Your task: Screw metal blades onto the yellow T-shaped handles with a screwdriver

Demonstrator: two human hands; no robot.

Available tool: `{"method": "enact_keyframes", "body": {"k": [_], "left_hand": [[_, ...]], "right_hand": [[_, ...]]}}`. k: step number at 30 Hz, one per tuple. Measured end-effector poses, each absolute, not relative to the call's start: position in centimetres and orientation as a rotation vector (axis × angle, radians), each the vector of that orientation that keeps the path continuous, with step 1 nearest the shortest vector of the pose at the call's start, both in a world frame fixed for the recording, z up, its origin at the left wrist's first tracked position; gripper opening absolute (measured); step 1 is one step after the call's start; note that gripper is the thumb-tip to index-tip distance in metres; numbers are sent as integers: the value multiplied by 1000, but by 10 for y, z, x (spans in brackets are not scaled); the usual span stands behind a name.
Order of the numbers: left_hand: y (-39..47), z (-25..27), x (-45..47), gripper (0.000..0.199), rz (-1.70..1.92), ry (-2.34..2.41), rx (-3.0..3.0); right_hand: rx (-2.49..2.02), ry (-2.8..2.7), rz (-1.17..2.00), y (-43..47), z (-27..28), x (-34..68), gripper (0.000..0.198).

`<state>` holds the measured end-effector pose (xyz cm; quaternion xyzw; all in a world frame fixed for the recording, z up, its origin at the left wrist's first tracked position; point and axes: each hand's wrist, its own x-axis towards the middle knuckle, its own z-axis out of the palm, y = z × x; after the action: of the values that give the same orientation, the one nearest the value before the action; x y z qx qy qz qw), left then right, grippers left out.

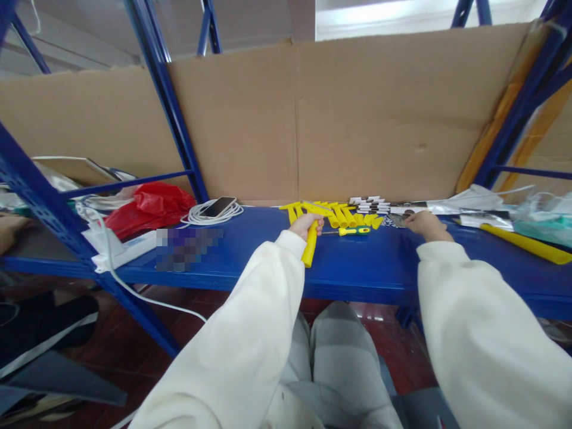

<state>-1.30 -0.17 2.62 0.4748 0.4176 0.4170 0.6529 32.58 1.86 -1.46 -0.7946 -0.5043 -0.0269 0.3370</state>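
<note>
The left hand (306, 225) has its grip closed around a yellow handle (310, 247) that hangs over the front edge of the blue shelf (366, 271). The right hand (423, 224) rests on small parts (397, 220) right of it; its grip I cannot tell. The handle could slip off the edge. Beyond it lie a screwdriver (350, 231), crowding yellow pieces (344, 213), and, left, a phone (217, 207).
</note>
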Motion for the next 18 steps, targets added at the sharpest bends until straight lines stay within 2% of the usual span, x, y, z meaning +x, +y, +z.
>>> {"method": "enact_keyframes", "body": {"k": [2, 4, 12, 18], "left_hand": [[-4, 25, -12, 27, 855, 969, 1104], [-4, 25, -11, 27, 809, 1005, 1120], [-3, 24, -7, 21, 811, 1007, 1119], [-6, 24, -6, 15, 780, 1002, 1093]], "right_hand": [[-2276, -1266, 3, 15, -10, 313, 5], [-2299, -1323, -55, 12, -6, 301, 4], [-2305, -1567, -148, 8, -7, 278, 25], [-2361, -1695, -186, 5, -5, 268, 29]]}}
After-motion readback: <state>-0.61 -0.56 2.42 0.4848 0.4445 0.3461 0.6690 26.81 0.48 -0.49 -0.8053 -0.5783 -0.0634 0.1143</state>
